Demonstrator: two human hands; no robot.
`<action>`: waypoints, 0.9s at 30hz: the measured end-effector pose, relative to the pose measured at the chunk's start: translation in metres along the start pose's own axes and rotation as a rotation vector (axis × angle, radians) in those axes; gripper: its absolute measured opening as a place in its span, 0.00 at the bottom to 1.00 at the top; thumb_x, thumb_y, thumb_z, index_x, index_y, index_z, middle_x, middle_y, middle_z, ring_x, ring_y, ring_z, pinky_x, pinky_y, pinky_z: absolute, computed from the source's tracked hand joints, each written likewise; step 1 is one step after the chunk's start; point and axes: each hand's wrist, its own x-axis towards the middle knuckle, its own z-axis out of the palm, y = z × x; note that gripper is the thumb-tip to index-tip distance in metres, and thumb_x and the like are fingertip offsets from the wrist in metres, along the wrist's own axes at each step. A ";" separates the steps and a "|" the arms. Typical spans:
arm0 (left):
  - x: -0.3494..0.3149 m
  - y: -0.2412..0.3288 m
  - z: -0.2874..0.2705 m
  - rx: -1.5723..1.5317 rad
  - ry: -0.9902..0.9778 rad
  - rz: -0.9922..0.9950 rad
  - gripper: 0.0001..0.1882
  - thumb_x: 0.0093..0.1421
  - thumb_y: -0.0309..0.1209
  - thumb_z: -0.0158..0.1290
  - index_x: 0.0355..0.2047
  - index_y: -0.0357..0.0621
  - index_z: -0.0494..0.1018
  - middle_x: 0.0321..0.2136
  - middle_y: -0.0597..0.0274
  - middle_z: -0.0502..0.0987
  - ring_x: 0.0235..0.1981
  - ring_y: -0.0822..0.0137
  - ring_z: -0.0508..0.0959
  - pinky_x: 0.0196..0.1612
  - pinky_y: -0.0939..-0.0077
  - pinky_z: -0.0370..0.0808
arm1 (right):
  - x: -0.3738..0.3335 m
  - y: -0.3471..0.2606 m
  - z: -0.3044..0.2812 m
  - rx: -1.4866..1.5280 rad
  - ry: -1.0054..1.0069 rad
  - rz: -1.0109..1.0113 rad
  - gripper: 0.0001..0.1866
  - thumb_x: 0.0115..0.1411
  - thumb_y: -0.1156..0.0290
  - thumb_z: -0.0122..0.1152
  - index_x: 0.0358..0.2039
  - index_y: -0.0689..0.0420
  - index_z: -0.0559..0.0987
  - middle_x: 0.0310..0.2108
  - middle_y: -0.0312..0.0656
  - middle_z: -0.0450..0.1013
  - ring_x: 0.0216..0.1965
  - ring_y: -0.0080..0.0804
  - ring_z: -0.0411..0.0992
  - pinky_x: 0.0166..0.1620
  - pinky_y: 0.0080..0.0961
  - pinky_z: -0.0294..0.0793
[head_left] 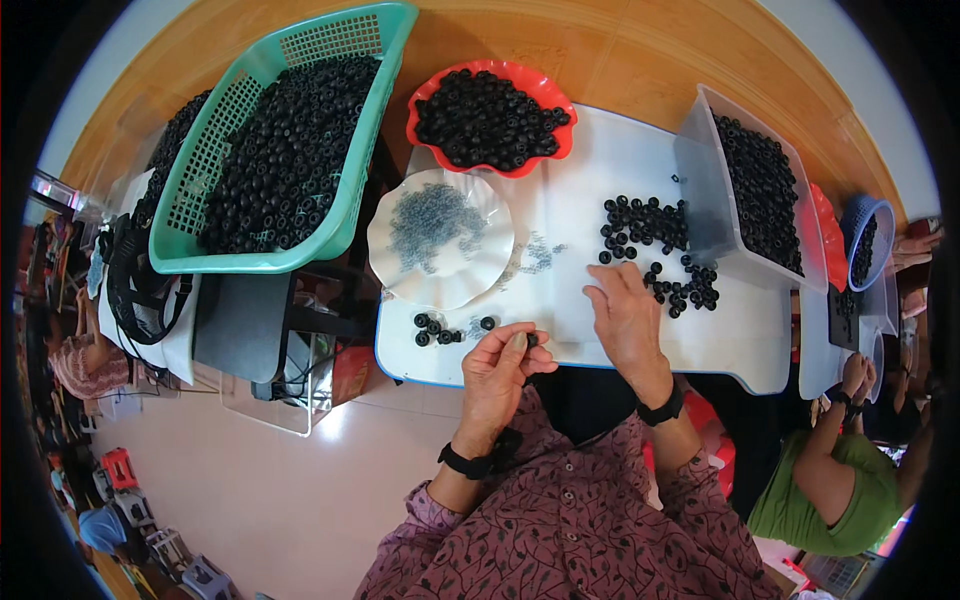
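The left hand (492,378) pinches a black ring (532,341) between thumb and fingers, at the near edge of the tabletop (565,325). The right hand (632,328) has its fingers bent and loosely spread, just beside the loose rings (650,222). A white plate (455,288) holds clear bits (432,215); behind it stands a red bowl (562,142), and a clear bin (705,190) stands at the right

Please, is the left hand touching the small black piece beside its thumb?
Touching. The head view shows the left hand gripping the small black piece, with no gap visible between them.
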 end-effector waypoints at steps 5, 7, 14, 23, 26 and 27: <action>-0.001 0.002 -0.002 -0.036 -0.004 0.009 0.11 0.68 0.26 0.46 0.46 0.32 0.72 0.39 0.51 0.77 0.34 0.67 0.80 0.41 0.68 0.82 | 0.009 -0.019 0.027 0.186 -0.022 -0.181 0.08 0.52 0.74 0.63 0.34 0.56 0.80 0.32 0.44 0.68 0.27 0.41 0.74 0.28 0.35 0.74; 0.000 0.002 -0.003 -0.056 -0.016 0.009 0.11 0.67 0.26 0.46 0.47 0.33 0.71 0.40 0.51 0.77 0.34 0.67 0.80 0.42 0.68 0.82 | 0.017 -0.029 0.031 0.155 -0.054 -0.164 0.09 0.52 0.74 0.63 0.36 0.56 0.80 0.31 0.45 0.68 0.27 0.43 0.74 0.28 0.35 0.74; -0.002 0.000 -0.004 -0.080 -0.024 0.028 0.12 0.68 0.26 0.45 0.48 0.33 0.71 0.42 0.49 0.76 0.36 0.66 0.80 0.44 0.66 0.81 | 0.021 -0.023 0.037 0.070 -0.215 -0.159 0.10 0.52 0.74 0.63 0.37 0.59 0.80 0.34 0.48 0.68 0.29 0.47 0.75 0.31 0.39 0.74; -0.001 0.001 -0.005 -0.072 -0.025 0.024 0.11 0.68 0.25 0.45 0.47 0.33 0.71 0.42 0.50 0.76 0.37 0.67 0.80 0.45 0.66 0.81 | 0.020 -0.025 0.032 0.124 -0.213 -0.139 0.10 0.52 0.76 0.63 0.36 0.59 0.79 0.36 0.46 0.69 0.30 0.48 0.74 0.34 0.40 0.74; -0.001 0.000 -0.005 -0.080 -0.036 0.039 0.11 0.68 0.25 0.45 0.47 0.33 0.71 0.42 0.51 0.75 0.37 0.67 0.79 0.45 0.67 0.81 | 0.020 -0.023 0.034 0.122 -0.199 -0.154 0.10 0.52 0.76 0.63 0.37 0.59 0.79 0.36 0.46 0.69 0.29 0.48 0.74 0.33 0.40 0.75; -0.001 0.000 -0.005 -0.080 -0.031 0.036 0.11 0.68 0.25 0.45 0.47 0.33 0.71 0.43 0.51 0.75 0.37 0.67 0.79 0.45 0.67 0.81 | 0.020 -0.023 0.035 0.124 -0.194 -0.156 0.10 0.52 0.76 0.63 0.37 0.59 0.79 0.36 0.46 0.69 0.29 0.48 0.74 0.32 0.40 0.75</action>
